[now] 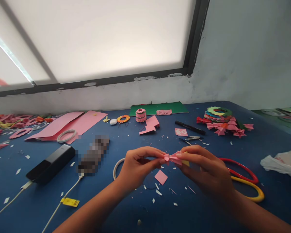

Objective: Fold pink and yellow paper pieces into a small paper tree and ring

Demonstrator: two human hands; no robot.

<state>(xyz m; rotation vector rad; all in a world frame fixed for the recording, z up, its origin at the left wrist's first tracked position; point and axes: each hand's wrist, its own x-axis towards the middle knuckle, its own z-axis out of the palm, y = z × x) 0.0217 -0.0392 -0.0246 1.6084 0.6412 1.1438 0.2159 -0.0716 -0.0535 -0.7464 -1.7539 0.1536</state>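
Past your blue table (196, 215), a pale wall (252, 55) rises, with a bright window (106, 42) set in a dark frame. Out in front of you, near the middle of the table, you have a small folded pink paper piece (169, 158) lifted between both hands. Your left hand (138, 165) is pinched on its left end, thumb against finger; your right hand (206, 168) is clamped on its right end the same way. Just below that piece, a pink paper square (161, 177) lies among white scraps. Your left wrist partly covers a pale ring (114, 170), while a red loop (253, 176) and a yellow loop (259, 195) show beside your right hand. Farther back you have a black marker (189, 127), a stack of pink scalloped rings (141, 116) and a green sheet (177, 107). Off to your right sits a pile of colored paper rings (215, 112) with pink folded pieces around it. On your left, large pink sheets (60, 124) lie behind a black device (50, 163) with a white cable plugged into its near end
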